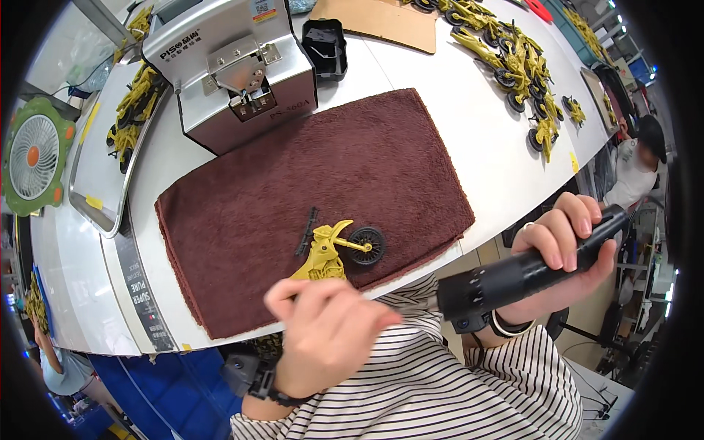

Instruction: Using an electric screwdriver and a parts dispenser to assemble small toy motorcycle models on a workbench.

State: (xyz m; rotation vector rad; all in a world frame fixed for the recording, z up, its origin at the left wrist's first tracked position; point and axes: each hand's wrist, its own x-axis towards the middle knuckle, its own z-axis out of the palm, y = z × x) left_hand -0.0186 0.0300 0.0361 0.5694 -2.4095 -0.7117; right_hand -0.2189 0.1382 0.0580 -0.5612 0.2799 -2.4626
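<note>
Yellow toy motorcycle (pixel 323 253) on the brown towel (pixel 352 154), just beyond the left hand (pixel 326 330), fingers curled, whether gripping I can't tell; to its right, the right hand (pixel 561 253) wraps tightly round a black cylindrical tool (pixel 484 290)!

Free lane running across far half of brown cloth (pixel 389 147).
Silver machine (pixel 242 81) and black box (pixel 336 67) are blocking the far side; yellow toy motorcycle (pixel 323 255) is obstructing the near middle, left grip (pixel 330 334) covering its rear; toy pile (pixel 519 70) is taking up the counter (pixel 506 172)'s far right.
</note>
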